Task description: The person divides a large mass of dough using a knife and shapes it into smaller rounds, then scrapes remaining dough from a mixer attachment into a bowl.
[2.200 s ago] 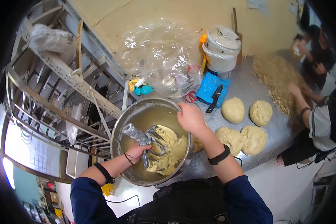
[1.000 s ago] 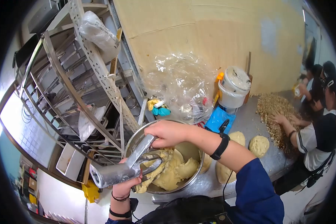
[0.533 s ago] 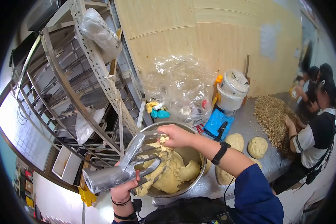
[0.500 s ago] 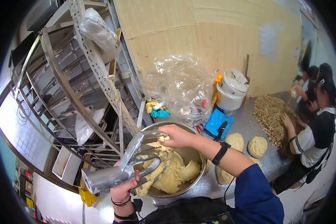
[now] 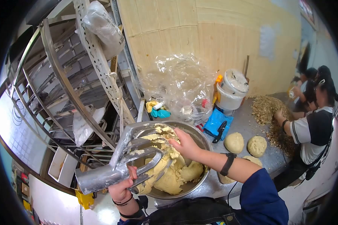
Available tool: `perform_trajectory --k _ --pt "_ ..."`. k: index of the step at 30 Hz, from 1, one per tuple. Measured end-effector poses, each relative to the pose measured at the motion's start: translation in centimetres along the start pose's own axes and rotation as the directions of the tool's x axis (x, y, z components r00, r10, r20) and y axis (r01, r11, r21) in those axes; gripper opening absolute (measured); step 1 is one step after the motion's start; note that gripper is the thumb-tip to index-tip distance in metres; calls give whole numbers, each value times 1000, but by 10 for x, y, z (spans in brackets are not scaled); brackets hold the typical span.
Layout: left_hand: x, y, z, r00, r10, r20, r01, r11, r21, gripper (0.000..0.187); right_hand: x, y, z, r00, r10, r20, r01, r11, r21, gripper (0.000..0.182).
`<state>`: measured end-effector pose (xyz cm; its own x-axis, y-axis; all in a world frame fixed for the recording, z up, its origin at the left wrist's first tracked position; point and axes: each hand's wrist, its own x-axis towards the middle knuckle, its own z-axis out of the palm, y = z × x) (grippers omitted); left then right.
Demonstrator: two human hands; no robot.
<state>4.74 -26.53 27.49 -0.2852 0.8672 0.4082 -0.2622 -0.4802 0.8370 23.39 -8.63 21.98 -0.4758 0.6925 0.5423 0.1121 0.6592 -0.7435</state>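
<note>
A large metal mixer beater (image 5: 101, 178) lies tilted over a steel bowl (image 5: 206, 167), with pale yellow dough clinging between its bars. My left hand (image 5: 121, 189) is closed around the beater's lower side, near the thick shaft. At the beater's far end, my right hand (image 5: 186, 145) has its fingers curled against the stuck dough (image 5: 169, 148). A bigger mass of dough (image 5: 171, 182) sits inside the bowl, below the beater. The tips of my right fingers are partly hidden in the dough.
Dough balls (image 5: 234, 143) rest on the metal table right of the bowl, near a blue packet (image 5: 214, 123) with a black-handled tool (image 5: 220, 132). Behind stand white tubs (image 5: 231, 92) and clear plastic (image 5: 180, 82). A co-worker (image 5: 315, 127) handles a crumbly nut-like heap (image 5: 268, 108). Racks (image 5: 64, 90) stand left.
My right hand has shifted slightly right and down along the beater's far end, its fingers now lower on the dough. The beater has moved a little left. The co-worker's arm has moved.
</note>
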Motion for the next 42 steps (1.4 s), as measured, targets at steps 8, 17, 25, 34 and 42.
perform_trajectory --k 8,17,25,34,42 --pt "1 -5 -1 996 92 -15 -93 994 -59 49 -21 6 20 952 308 1 -262 809 527 14" --pt "-7 -8 0 958 285 9 -282 951 -124 39 -17 8 -17 816 528 236 -571 671 473 14" --pt "-7 -11 -13 943 328 49 -286 881 -377 46 -9 7 -21 862 438 253 -434 898 -74 26" --pt "-5 -14 -25 926 353 136 -279 879 -388 35 -4 28 -20 881 237 409 -205 971 -121 9" --pt "-7 -10 -39 967 207 151 -148 933 -327 69 8 28 -30 773 513 372 -571 819 59 21"
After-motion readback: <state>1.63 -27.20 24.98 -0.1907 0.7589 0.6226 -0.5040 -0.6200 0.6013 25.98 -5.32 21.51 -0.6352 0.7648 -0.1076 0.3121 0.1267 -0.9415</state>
